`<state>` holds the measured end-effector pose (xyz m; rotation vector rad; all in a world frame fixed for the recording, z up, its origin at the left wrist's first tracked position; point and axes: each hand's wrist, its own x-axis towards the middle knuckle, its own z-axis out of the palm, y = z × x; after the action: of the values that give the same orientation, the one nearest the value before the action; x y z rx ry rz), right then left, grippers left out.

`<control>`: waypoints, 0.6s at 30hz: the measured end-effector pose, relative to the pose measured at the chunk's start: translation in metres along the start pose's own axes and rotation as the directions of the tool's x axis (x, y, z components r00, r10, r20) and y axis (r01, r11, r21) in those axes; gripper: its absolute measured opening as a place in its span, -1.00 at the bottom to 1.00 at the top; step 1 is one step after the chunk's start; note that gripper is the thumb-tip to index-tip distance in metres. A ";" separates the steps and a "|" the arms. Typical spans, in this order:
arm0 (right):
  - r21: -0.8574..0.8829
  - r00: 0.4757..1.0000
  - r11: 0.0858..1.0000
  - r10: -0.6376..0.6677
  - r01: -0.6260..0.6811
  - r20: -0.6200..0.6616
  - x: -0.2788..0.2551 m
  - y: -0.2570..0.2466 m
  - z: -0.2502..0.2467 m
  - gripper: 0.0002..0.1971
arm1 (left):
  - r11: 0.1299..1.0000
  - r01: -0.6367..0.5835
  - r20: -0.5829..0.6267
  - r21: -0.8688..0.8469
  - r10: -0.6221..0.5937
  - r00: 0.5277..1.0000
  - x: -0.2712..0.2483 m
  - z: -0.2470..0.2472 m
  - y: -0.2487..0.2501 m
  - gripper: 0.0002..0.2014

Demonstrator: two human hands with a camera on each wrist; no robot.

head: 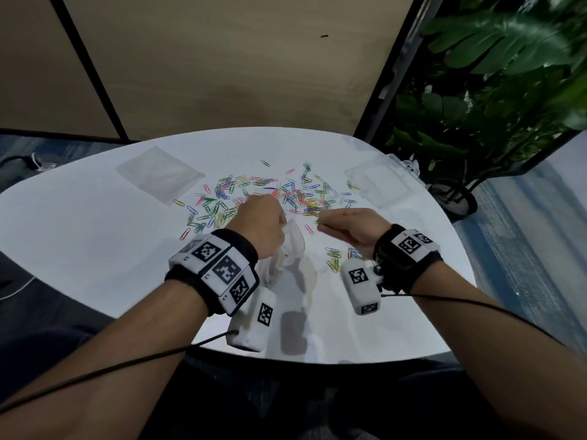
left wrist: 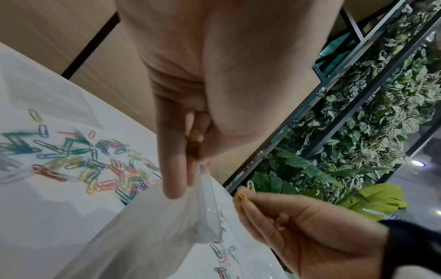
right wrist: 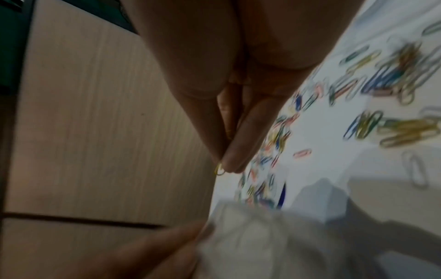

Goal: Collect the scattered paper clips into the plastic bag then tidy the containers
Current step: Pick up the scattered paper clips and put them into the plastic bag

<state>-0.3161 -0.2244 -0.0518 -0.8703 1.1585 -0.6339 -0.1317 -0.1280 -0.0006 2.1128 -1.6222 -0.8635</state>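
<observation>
Pinching plastic bag (head: 293, 249): left hand (head: 262, 222) | right hand (head: 351, 227) fingers (left wrist: 248, 209) clamp yellow clip (left wrist: 241, 196) | paper clips (head: 270, 195) beyond, clear tray (head: 378, 182) far-right

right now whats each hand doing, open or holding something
Left hand: closed, pinching the rim of the plastic bag.
Right hand: closed, pinching a yellow paper clip at its fingertips.

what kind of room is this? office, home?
Probably an office or meeting nook, though I can't be sure: a round white table strewn with coloured paper clips, wood-look wall panels behind it, and a black-framed plant wall to the right.
</observation>
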 end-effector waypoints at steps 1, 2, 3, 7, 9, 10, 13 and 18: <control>-0.038 0.998 0.999 0.008 -0.006 0.056 -0.008 -0.001 0.008 -0.82 | 1.000 -0.002 -0.002 -0.004 0.002 1.000 0.002 0.003 0.003 -0.71; -0.099 0.996 0.995 0.014 -0.005 0.085 -0.013 0.001 0.014 -0.84 | 1.000 -0.004 -0.005 -0.009 0.004 1.000 0.004 0.006 0.005 -0.71; -0.201 0.996 0.979 0.000 0.019 0.092 -0.017 0.004 0.019 -0.86 | 1.000 -0.007 -0.007 -0.010 0.007 1.000 0.006 0.009 0.008 -0.73; -0.655 0.990 0.741 -0.108 0.144 0.095 -0.016 0.020 0.030 -0.69 | 1.000 -0.007 -0.001 -0.020 0.007 1.000 0.011 0.015 0.016 -0.77; -0.702 0.987 0.694 -0.118 0.161 0.110 -0.017 0.020 0.034 -0.66 | 1.000 -0.008 -0.002 -0.023 0.008 1.000 0.012 0.017 0.017 -0.75; -0.756 0.979 0.622 -0.141 0.204 0.148 -0.020 0.018 0.037 -0.71 | 1.000 -0.009 -0.003 -0.026 0.009 1.000 0.013 0.017 0.017 -0.74; -0.780 0.947 0.537 -0.203 0.321 0.249 -0.027 0.008 0.038 -0.72 | 0.999 -0.011 -0.017 -0.039 0.010 1.000 0.015 0.014 0.012 -0.75; -0.754 0.984 0.642 -0.177 0.141 0.033 -0.009 -0.008 -0.010 -0.81 | 0.999 -0.011 -0.031 -0.030 0.010 0.999 0.015 0.004 0.000 -0.71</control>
<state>-0.3280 -0.2242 -0.0424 -1.7018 1.4180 -0.2803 -0.1319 -0.1424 -0.0073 2.0852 -1.5930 -0.8431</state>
